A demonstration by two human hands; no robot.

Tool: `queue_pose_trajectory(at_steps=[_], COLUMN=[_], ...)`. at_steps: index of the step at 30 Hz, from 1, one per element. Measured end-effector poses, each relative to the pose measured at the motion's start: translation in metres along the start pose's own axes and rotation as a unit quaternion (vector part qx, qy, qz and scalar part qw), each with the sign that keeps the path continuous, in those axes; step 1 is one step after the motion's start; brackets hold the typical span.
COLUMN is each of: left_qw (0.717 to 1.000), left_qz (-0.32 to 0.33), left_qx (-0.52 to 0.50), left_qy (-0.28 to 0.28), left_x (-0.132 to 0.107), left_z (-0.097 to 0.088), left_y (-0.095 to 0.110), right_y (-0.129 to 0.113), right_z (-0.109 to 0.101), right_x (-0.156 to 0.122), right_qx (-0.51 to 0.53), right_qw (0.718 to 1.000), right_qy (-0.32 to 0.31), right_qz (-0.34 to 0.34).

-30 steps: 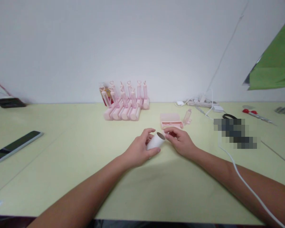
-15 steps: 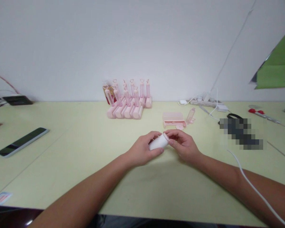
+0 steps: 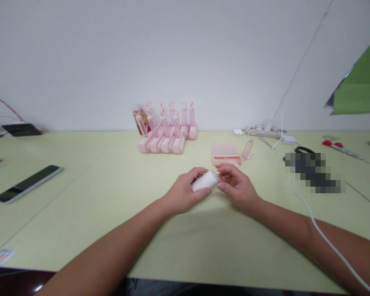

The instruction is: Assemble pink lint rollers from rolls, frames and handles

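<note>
Near the middle of the bench [image 3: 234, 250], between the two hands: one white roll [image 3: 202, 182], raised on a slant, its upper end pointing right and showing a pink rim [image 3: 216, 176]. Through the head camera I read the left hand [image 3: 186, 192] as wrapped around the roll, thumb along the near side, fingers over the far side. Right hand [image 3: 241, 188] is curled at the rimmed end, thumb and fingers bent toward it; I cannot tell whether it pinches anything, as the fingers hide the spot.

Just beyond the right hand I note an open pink case [image 3: 224, 149], with a pink handle [image 3: 248, 149] beside its right end. Farther back and to the left, a cluster of pink rollers [image 3: 165, 142] stands close together, handles upright, loops on top.

Outer field: phone [image 3: 29, 183] flat at far left; power strip [image 3: 263, 133] by the wall [image 3: 111, 61]; red-ended tool [image 3: 342, 149] to the right; white cable [image 3: 314, 218] passing over the right forearm; green sheet [image 3: 359, 84] at upper right.
</note>
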State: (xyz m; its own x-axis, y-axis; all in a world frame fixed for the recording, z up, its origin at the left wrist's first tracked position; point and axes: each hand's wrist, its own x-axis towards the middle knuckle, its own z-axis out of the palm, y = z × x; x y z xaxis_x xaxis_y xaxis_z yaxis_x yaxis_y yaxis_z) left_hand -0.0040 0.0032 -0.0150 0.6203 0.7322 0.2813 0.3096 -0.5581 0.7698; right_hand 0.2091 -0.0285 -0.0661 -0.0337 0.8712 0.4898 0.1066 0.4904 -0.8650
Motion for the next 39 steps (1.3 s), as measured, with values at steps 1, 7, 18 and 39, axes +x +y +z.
queue_pose_trajectory(at_steps=[1,7,18,39], left_qw=[1.0,0.998,0.987,0.917], left_qz=[-0.005,-0.035,-0.08,-0.223], left_qx=[-0.003,-0.039,-0.136,-0.289], left_qy=[0.005,0.02,0.041,0.158], left_x=[0.0,0.001,0.001,0.015], left_z=[0.0,0.0,0.0,-0.015], left_y=[-0.001,-0.008,-0.007,-0.018], right_y=[0.0,-0.007,-0.006,0.0], right_z=[0.0,0.002,-0.012,-0.02], right_x=[0.0,-0.002,0.01,0.016], right_qx=[-0.003,-0.026,-0.257,-0.491], right_qw=[1.0,0.999,0.966,0.861], right_qy=[0.007,0.047,0.019,-0.123], right_qz=[0.0,-0.003,-0.031,0.041])
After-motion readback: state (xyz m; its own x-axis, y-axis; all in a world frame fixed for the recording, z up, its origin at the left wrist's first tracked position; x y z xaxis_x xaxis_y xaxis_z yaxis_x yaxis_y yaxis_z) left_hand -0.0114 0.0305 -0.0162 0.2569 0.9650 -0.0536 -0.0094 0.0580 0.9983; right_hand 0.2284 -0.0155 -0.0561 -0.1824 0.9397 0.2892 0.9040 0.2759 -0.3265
